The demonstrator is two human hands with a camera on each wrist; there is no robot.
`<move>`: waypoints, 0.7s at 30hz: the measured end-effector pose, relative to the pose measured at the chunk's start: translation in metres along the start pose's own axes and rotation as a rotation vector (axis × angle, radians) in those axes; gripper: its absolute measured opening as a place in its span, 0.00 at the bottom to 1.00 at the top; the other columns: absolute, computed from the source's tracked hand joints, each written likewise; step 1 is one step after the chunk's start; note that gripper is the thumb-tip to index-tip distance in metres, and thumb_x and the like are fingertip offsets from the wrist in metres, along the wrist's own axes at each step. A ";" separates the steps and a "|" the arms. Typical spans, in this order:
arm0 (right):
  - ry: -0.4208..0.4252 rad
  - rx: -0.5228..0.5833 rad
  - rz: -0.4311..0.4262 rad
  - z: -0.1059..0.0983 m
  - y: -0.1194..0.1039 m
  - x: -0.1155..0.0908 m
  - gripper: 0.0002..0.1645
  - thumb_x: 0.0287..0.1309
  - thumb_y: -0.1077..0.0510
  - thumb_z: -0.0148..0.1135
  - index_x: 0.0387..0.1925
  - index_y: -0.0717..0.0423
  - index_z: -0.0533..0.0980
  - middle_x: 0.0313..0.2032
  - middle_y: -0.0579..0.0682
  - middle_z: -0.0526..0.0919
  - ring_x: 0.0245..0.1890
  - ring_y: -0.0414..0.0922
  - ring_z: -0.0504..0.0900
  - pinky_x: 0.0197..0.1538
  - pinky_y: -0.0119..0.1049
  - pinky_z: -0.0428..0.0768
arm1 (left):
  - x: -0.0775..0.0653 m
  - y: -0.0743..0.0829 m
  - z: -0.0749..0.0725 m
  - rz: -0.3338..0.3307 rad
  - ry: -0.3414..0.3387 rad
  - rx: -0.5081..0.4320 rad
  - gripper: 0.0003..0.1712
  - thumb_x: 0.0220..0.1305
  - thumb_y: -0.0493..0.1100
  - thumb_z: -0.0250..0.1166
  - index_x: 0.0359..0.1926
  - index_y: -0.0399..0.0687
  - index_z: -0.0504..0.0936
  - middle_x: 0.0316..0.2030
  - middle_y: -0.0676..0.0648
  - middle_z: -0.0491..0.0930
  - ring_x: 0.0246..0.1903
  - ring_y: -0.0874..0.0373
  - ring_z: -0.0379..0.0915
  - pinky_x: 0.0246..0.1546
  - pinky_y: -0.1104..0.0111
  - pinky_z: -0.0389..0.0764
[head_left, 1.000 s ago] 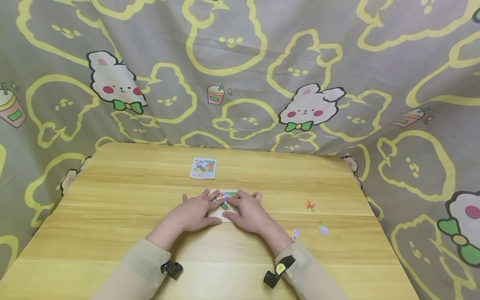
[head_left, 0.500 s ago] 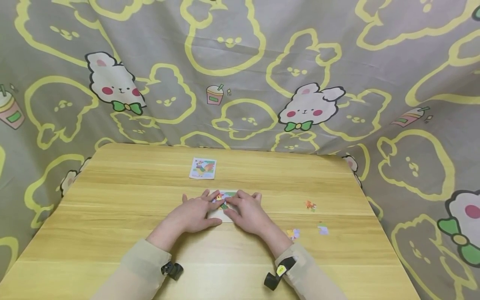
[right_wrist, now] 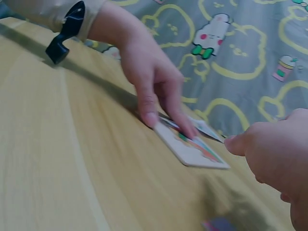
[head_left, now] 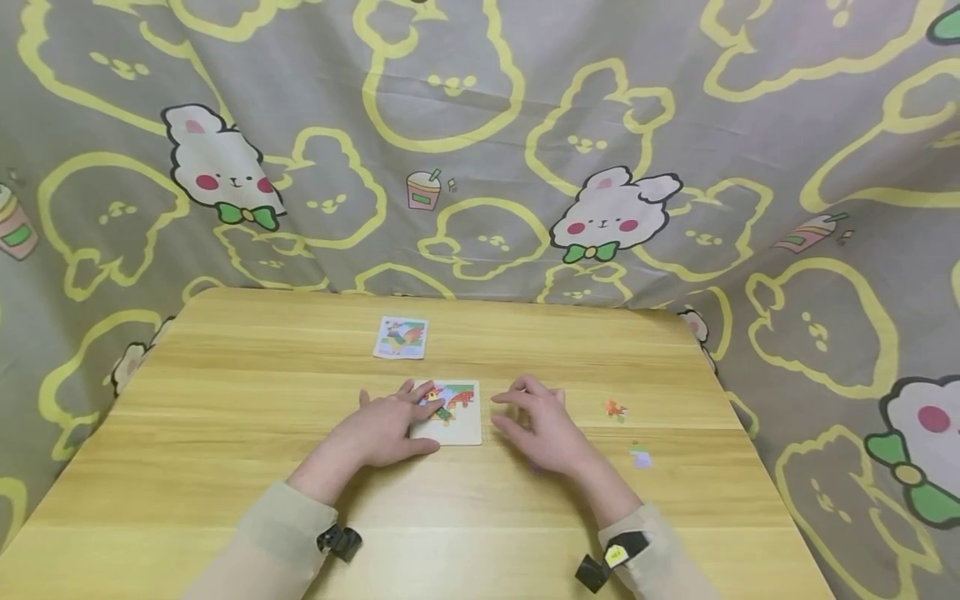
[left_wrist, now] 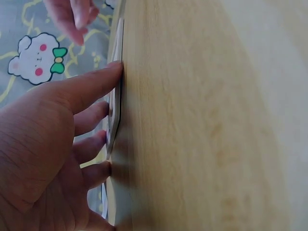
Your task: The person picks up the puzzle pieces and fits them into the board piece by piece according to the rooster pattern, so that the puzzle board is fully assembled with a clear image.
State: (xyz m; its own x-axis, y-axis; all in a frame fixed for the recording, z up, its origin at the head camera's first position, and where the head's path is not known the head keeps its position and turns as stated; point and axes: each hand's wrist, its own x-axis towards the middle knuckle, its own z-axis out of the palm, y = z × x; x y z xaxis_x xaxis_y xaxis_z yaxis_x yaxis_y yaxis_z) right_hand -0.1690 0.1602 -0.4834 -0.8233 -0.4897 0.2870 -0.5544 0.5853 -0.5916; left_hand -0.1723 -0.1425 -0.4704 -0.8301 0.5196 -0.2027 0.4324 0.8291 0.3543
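A square white puzzle board (head_left: 465,433) lies in the middle of the table, its upper part filled with pieces forming a colourful rooster. My left hand (head_left: 393,425) rests on the board's left side, index finger across the picture and thumb at the near edge. In the left wrist view, the thumb of the left hand (left_wrist: 43,120) touches the board's rim (left_wrist: 115,110). Right of the board hovers my right hand (head_left: 543,425), fingers loosely bent, with nothing visible between them. A purple puzzle piece (right_wrist: 220,224) lies below the right hand and is mostly hidden by it in the head view.
An orange puzzle piece (head_left: 616,408) and a green-and-lilac piece (head_left: 641,456) lie on the wooden table (head_left: 300,350) to the right. Behind the board is a small printed rooster picture card (head_left: 401,337). A grey patterned curtain (head_left: 480,167) hangs behind the table.
My right hand has lifted off the board and moved right, uncovering the red tail part of the picture. My left hand has stayed on the board.
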 end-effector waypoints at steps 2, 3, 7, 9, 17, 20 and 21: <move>0.013 0.004 -0.003 -0.009 0.004 -0.006 0.20 0.69 0.52 0.72 0.57 0.58 0.85 0.49 0.50 0.79 0.37 0.48 0.77 0.50 0.48 0.59 | -0.001 -0.001 0.000 0.001 -0.001 -0.001 0.42 0.70 0.68 0.66 0.79 0.61 0.70 0.82 0.51 0.55 0.80 0.39 0.48 0.59 0.15 0.48; 0.017 0.003 -0.005 -0.013 0.006 -0.009 0.20 0.69 0.52 0.72 0.57 0.58 0.85 0.50 0.50 0.79 0.38 0.49 0.77 0.49 0.48 0.59 | -0.001 -0.001 0.000 0.002 -0.001 0.001 0.42 0.70 0.68 0.65 0.79 0.61 0.69 0.82 0.51 0.54 0.80 0.39 0.48 0.59 0.15 0.48; 0.034 -0.009 0.006 -0.030 0.014 -0.020 0.20 0.70 0.53 0.71 0.57 0.59 0.84 0.51 0.47 0.77 0.41 0.52 0.78 0.47 0.47 0.58 | -0.002 -0.003 0.000 0.005 -0.004 0.009 0.42 0.71 0.68 0.64 0.80 0.60 0.68 0.83 0.51 0.53 0.80 0.40 0.48 0.59 0.15 0.48; 0.042 -0.012 0.019 -0.038 0.019 -0.026 0.20 0.70 0.53 0.71 0.58 0.60 0.84 0.52 0.46 0.77 0.45 0.53 0.79 0.48 0.47 0.58 | -0.003 -0.003 0.001 0.006 -0.007 0.011 0.42 0.72 0.68 0.64 0.80 0.60 0.68 0.83 0.51 0.53 0.80 0.40 0.47 0.59 0.15 0.47; 0.089 -0.047 0.057 -0.062 0.041 -0.048 0.21 0.67 0.57 0.73 0.57 0.63 0.83 0.51 0.49 0.77 0.46 0.56 0.80 0.53 0.51 0.59 | -0.003 -0.001 0.001 0.013 -0.001 0.006 0.42 0.72 0.67 0.64 0.80 0.59 0.69 0.83 0.51 0.53 0.80 0.40 0.47 0.58 0.14 0.47; 0.093 -0.071 0.073 -0.069 0.048 -0.057 0.22 0.66 0.58 0.74 0.57 0.63 0.83 0.51 0.50 0.78 0.45 0.54 0.80 0.53 0.51 0.61 | -0.002 0.000 0.001 0.015 -0.001 0.002 0.42 0.72 0.67 0.65 0.80 0.59 0.69 0.82 0.51 0.54 0.80 0.40 0.47 0.58 0.14 0.47; 0.094 -0.079 0.076 -0.071 0.051 -0.059 0.22 0.65 0.58 0.74 0.57 0.64 0.83 0.50 0.50 0.78 0.44 0.54 0.80 0.53 0.51 0.62 | -0.002 0.000 0.001 0.016 -0.001 0.000 0.42 0.72 0.67 0.65 0.80 0.59 0.69 0.82 0.51 0.54 0.80 0.40 0.47 0.58 0.14 0.47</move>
State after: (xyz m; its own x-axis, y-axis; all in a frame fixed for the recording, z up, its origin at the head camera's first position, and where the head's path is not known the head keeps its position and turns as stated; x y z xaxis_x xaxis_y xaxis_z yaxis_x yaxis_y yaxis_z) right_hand -0.1571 0.2651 -0.4773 -0.8688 -0.3819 0.3154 -0.4952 0.6692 -0.5539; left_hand -0.1704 -0.1433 -0.4710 -0.8228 0.5327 -0.1981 0.4455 0.8209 0.3572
